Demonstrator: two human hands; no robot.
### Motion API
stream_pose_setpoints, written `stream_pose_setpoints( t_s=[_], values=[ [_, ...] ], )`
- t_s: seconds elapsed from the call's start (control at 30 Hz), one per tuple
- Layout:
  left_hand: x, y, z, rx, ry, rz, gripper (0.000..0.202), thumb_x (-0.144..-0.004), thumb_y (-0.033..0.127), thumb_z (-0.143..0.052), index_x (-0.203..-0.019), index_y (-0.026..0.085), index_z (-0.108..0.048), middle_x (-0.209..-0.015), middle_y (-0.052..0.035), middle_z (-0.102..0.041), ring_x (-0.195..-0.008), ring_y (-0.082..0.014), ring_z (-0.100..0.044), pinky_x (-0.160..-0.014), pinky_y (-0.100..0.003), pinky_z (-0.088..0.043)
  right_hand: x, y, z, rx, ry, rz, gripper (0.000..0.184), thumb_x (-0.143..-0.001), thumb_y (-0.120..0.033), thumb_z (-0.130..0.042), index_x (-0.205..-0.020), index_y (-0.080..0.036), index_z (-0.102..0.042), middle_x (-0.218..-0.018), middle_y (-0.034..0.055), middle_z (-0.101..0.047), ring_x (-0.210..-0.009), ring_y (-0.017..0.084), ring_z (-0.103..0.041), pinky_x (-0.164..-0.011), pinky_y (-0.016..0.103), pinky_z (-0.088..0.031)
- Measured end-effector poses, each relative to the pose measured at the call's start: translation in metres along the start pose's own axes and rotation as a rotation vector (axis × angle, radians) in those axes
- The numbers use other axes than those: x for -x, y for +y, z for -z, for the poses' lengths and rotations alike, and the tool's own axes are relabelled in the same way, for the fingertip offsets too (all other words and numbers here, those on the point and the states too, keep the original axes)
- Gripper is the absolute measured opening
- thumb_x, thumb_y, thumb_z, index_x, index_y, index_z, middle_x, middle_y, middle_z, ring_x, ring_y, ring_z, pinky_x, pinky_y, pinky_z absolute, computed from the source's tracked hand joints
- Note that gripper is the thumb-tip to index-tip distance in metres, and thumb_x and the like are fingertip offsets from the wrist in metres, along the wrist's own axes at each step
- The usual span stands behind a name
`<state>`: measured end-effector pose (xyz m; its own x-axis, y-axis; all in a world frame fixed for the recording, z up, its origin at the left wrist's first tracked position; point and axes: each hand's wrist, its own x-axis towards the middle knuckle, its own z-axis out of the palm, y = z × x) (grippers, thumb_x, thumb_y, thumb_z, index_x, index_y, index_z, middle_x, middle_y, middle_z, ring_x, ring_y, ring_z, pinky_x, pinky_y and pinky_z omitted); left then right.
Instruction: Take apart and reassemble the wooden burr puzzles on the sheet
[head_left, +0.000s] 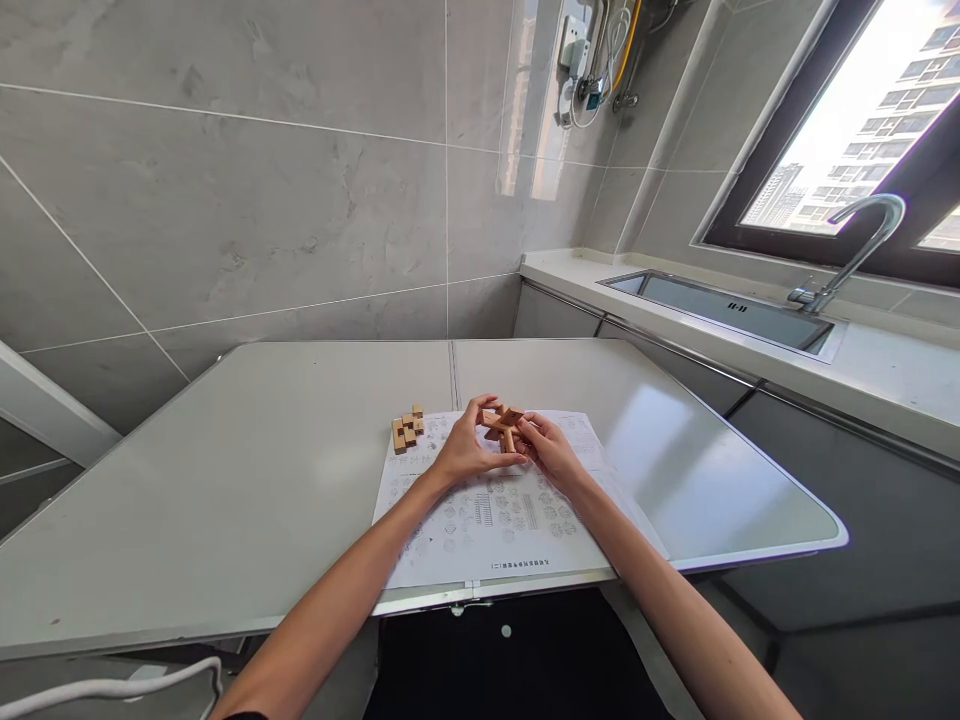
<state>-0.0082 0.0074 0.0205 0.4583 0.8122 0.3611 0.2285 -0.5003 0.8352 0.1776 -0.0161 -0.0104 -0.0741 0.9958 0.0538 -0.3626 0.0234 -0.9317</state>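
Observation:
Between my two hands is a wooden interlocking puzzle (507,424), partly assembled, with pieces sticking out at several angles. My left hand (466,446) curves around its left side, thumb below and fingers above. On the other side, my right hand (552,446) pinches it with thumb and fingertips. Beneath both hands lies a printed instruction sheet (442,560) covered with small diagrams. Several notched wooden blocks (405,432) sit together at the sheet's upper left, apart from my left hand. My fingers hide parts of the puzzle.
The white folding table (225,480) has a seam down its middle and a front edge close to my body. A counter with a sink (720,310) and a curved faucet (862,240) runs along the right. A grey tiled wall (300,200) stands behind the table.

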Motion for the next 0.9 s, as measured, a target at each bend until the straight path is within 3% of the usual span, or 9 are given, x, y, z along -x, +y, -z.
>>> stream_pose_setpoints(
  t_s=[0.2, 0.3, 0.43, 0.53, 0.7, 0.9],
  values=[
    [0.001, -0.003, -0.003, 0.035, 0.009, -0.019, 0.100, -0.061, 0.049, -0.096, -0.142, 0.027, -0.042, -0.134, -0.0108, -0.065, -0.127, -0.0291, -0.062, -0.109, -0.045, -0.049, 0.002, -0.007, 0.000, 0.010, 0.038, -0.022, 0.047, -0.076, -0.062, -0.082, -0.093, -0.021, -0.065, -0.068, -0.0034, -0.056, -0.056, 0.011, -0.045, -0.049, 0.024, -0.036],
    [0.001, -0.006, -0.005, 0.028, 0.003, -0.001, 0.099, -0.062, 0.051, -0.096, -0.142, 0.028, -0.042, -0.132, -0.0098, -0.066, -0.122, -0.0289, -0.065, -0.104, -0.045, -0.052, 0.003, -0.012, 0.000, -0.027, 0.074, -0.005, 0.044, -0.076, -0.058, -0.083, -0.093, -0.021, -0.067, -0.069, -0.0034, -0.052, -0.054, 0.009, -0.040, -0.047, 0.024, -0.034],
    [-0.001, -0.009, -0.004, 0.029, 0.034, 0.083, 0.098, -0.060, 0.053, -0.096, -0.140, 0.026, -0.045, -0.135, -0.0127, -0.064, -0.115, -0.0303, -0.067, -0.098, -0.047, -0.054, 0.000, -0.013, 0.006, -0.104, 0.147, 0.042, 0.040, -0.076, -0.054, -0.085, -0.092, -0.022, -0.067, -0.073, -0.0017, -0.054, -0.053, 0.009, -0.039, -0.044, 0.025, -0.036],
    [-0.004, -0.012, -0.001, 0.155, 0.066, 0.202, 0.090, -0.067, 0.056, -0.092, -0.138, 0.024, -0.048, -0.136, -0.0150, -0.065, -0.116, -0.0310, -0.067, -0.097, -0.046, -0.054, -0.004, -0.008, 0.012, -0.096, 0.243, 0.085, 0.042, -0.073, -0.056, -0.086, -0.090, -0.023, -0.065, -0.076, -0.0006, -0.059, -0.052, 0.009, -0.041, -0.042, 0.025, -0.037],
    [-0.008, -0.013, 0.006, 0.555, 0.082, 0.399, 0.072, -0.085, 0.070, -0.070, -0.133, 0.019, -0.052, -0.120, -0.0163, -0.074, -0.111, -0.0291, -0.071, -0.101, -0.046, -0.051, -0.006, 0.004, 0.012, 0.223, 0.399, 0.078, 0.041, -0.080, -0.058, -0.077, -0.094, -0.023, -0.062, -0.079, 0.0012, -0.070, -0.053, 0.012, -0.050, -0.045, 0.025, -0.039],
    [-0.010, -0.007, 0.009, 0.807, 0.027, 0.417, 0.072, -0.089, 0.077, -0.059, -0.123, 0.013, -0.064, -0.114, -0.0180, -0.076, -0.099, -0.0290, -0.075, -0.099, -0.042, -0.052, -0.001, 0.010, 0.006, 0.704, 0.398, 0.186, 0.031, -0.090, -0.054, -0.063, -0.093, -0.024, -0.061, -0.074, 0.0016, -0.075, -0.064, 0.019, -0.063, -0.062, 0.031, -0.045]
  ],
)
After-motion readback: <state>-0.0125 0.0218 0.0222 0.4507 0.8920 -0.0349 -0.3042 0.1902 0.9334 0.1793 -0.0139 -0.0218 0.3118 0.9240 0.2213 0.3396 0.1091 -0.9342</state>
